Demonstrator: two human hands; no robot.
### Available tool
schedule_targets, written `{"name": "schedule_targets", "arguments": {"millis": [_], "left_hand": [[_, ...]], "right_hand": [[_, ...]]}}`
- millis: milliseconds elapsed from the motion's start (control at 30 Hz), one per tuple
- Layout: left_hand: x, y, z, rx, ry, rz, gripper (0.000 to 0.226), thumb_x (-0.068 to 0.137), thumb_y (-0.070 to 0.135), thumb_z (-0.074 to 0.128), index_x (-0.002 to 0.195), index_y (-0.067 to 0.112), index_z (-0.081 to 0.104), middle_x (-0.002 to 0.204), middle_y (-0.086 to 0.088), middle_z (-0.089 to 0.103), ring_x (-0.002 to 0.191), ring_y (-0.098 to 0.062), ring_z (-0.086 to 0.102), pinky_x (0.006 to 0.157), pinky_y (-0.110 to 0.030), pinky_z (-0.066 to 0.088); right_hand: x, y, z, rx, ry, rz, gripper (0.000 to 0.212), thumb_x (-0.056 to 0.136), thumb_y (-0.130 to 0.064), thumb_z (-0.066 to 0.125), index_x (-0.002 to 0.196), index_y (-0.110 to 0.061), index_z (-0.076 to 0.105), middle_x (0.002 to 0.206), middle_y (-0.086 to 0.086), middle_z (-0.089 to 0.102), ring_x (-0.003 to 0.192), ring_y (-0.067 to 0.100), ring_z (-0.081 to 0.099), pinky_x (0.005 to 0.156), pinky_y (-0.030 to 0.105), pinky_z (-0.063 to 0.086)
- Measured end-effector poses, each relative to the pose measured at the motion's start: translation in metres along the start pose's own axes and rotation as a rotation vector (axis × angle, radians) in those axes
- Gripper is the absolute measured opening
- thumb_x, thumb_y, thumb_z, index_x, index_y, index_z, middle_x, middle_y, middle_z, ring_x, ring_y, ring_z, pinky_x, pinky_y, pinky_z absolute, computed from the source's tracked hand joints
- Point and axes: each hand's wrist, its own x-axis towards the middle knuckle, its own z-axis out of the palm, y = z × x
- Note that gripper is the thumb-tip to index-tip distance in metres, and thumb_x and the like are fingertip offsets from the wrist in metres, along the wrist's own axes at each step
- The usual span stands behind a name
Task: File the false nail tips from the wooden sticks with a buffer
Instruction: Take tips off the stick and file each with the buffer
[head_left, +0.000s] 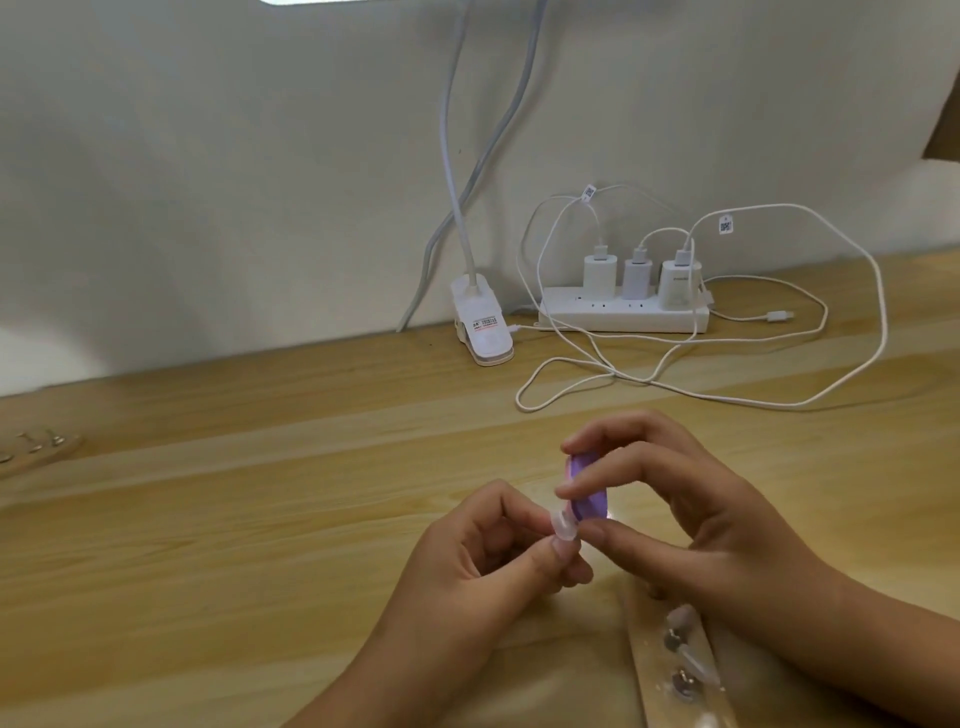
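My left hand (467, 561) pinches a clear false nail tip (564, 526) between thumb and fingers, just above the table. My right hand (691, 525) grips a small purple buffer (589, 496) between thumb and fingers, with the buffer's lower end touching the nail tip. Under my right wrist a wooden stick (675, 670) lies on the table with several nail tips stuck along it. Part of that stick is hidden by my right hand.
Another wooden stick (36, 449) with small studs lies at the left edge of the wooden table (260, 493). At the back stand a white clip lamp base (480, 327) and a power strip (623, 312) holding three chargers, with loose white cables (727, 384) looping in front.
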Motion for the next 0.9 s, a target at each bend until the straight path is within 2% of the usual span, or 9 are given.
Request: {"name": "schedule_targets", "arguments": {"millis": [100,200,267,367,500,633,733,900], "left_hand": [[0.0011,0.0004,-0.0002,-0.022,0.006,-0.003,0.009,0.078,0.018,0.07,0.073,0.026,0.069,0.073,-0.01,0.073,0.069,-0.012,0.068,0.064,-0.016,0.049],[0.0017,0.0,-0.0012,-0.044,0.015,-0.014,0.009,0.077,0.019,0.071,0.073,0.027,0.068,0.074,-0.01,0.073,0.068,-0.011,0.067,0.064,-0.016,0.049],[0.0018,-0.0002,-0.0012,-0.047,0.01,-0.008,0.01,0.078,0.019,0.072,0.073,0.027,0.068,0.074,-0.01,0.073,0.068,-0.01,0.067,0.064,-0.016,0.049],[0.0013,0.0005,-0.0007,-0.029,-0.015,0.012,0.01,0.078,0.024,0.078,0.075,0.026,0.069,0.072,-0.005,0.073,0.067,-0.008,0.066,0.063,-0.014,0.048],[0.0007,-0.002,-0.0028,0.006,0.009,0.002,0.003,0.077,0.024,0.074,0.077,0.025,0.071,0.074,-0.004,0.074,0.073,-0.009,0.068,0.067,-0.014,0.049],[0.0007,-0.0017,-0.0018,0.017,0.007,0.021,0.012,0.074,0.035,0.077,0.082,0.027,0.075,0.076,0.004,0.073,0.073,-0.003,0.065,0.066,-0.012,0.048],[0.002,-0.0026,-0.0043,0.057,0.03,0.002,0.019,0.079,0.036,0.077,0.092,0.022,0.078,0.076,0.001,0.074,0.075,-0.003,0.067,0.068,-0.01,0.047],[0.0003,-0.0022,-0.0031,0.101,-0.006,0.033,0.021,0.077,0.041,0.069,0.089,0.027,0.077,0.08,0.004,0.074,0.078,-0.002,0.067,0.07,-0.009,0.046]], "right_hand": [[0.0018,0.0006,-0.0022,0.019,0.009,0.031,0.03,0.083,-0.029,0.076,0.111,-0.022,0.068,0.115,-0.008,0.06,0.116,0.019,0.059,0.098,0.026,0.048],[0.005,0.0004,-0.0055,0.178,0.081,0.143,0.04,0.079,-0.028,0.077,0.117,-0.021,0.064,0.112,-0.004,0.064,0.111,0.018,0.062,0.099,0.029,0.05],[0.0042,-0.002,-0.004,0.198,0.084,0.106,0.035,0.082,-0.029,0.079,0.113,-0.02,0.066,0.108,-0.002,0.064,0.106,0.02,0.064,0.096,0.027,0.051],[0.0001,-0.0049,0.0001,0.154,0.015,0.043,0.037,0.076,-0.037,0.078,0.109,-0.025,0.066,0.106,-0.006,0.062,0.102,0.019,0.064,0.091,0.023,0.051],[0.0009,-0.0036,0.0009,0.136,0.036,0.041,0.029,0.077,-0.032,0.075,0.101,-0.02,0.064,0.098,-0.005,0.061,0.095,0.024,0.064,0.088,0.036,0.054],[0.0007,-0.0051,0.0022,0.025,-0.005,-0.072,0.025,0.081,-0.032,0.074,0.102,-0.022,0.064,0.103,-0.007,0.059,0.098,0.025,0.062,0.085,0.033,0.052],[0.0016,-0.0024,-0.0003,0.05,0.022,-0.02,0.026,0.081,-0.032,0.072,0.102,-0.019,0.064,0.102,-0.008,0.059,0.098,0.025,0.063,0.086,0.038,0.054],[0.0011,-0.0009,0.0004,0.017,-0.009,-0.068,0.03,0.082,-0.032,0.072,0.106,-0.016,0.066,0.107,-0.006,0.06,0.105,0.024,0.062,0.089,0.033,0.053]]}}
